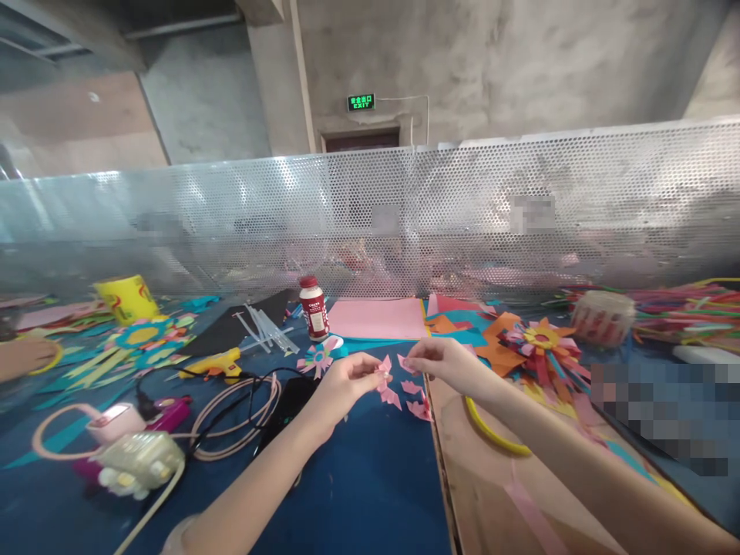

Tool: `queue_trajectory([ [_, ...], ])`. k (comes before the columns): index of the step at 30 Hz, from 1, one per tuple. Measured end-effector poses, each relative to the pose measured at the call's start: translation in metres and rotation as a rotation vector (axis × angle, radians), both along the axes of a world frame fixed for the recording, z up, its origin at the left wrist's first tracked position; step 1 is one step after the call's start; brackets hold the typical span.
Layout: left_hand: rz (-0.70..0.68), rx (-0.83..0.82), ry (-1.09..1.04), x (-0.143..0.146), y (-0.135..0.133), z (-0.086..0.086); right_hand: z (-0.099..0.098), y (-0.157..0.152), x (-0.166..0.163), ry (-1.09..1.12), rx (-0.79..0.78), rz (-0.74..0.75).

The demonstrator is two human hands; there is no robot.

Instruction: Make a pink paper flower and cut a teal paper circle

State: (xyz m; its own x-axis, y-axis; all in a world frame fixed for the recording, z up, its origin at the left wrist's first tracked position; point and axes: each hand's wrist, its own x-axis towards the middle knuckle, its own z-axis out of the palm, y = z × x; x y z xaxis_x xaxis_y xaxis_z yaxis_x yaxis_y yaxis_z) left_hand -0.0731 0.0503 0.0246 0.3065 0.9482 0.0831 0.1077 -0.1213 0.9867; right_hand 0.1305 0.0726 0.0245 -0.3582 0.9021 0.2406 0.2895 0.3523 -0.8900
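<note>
Both forearms are stretching in from the bottom edge, meeting mid-frame. The left hand [345,383] is pinching a crisp, spiky pink piece [384,371], tips pointing up and right. The right hand [444,361], fingers curled, is nipping a smaller pink bit [404,363] just beside it. More pointed cutouts [417,406] are lying below on the blue mat [358,478].

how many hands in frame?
3. Left hand and right hand at centre, both pinching pink paper pieces; another person's hand at the far left edge. More may hide behind the mesh screen.
</note>
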Motion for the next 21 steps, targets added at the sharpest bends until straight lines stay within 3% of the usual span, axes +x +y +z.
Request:
queue_trajectory([
  [7,-0.015,0.066,0.062,0.001,-0.001,0.001,0.014,-0.014,-0.004,0.134,-0.089,0.112],
  [16,-0.037,0.132,0.136,0.001,0.000,-0.002,-0.002,-0.015,-0.018,0.041,0.147,-0.062],
  [21,-0.044,0.153,0.145,0.002,0.000,-0.003,0.000,-0.024,-0.022,-0.030,0.242,-0.098],
])
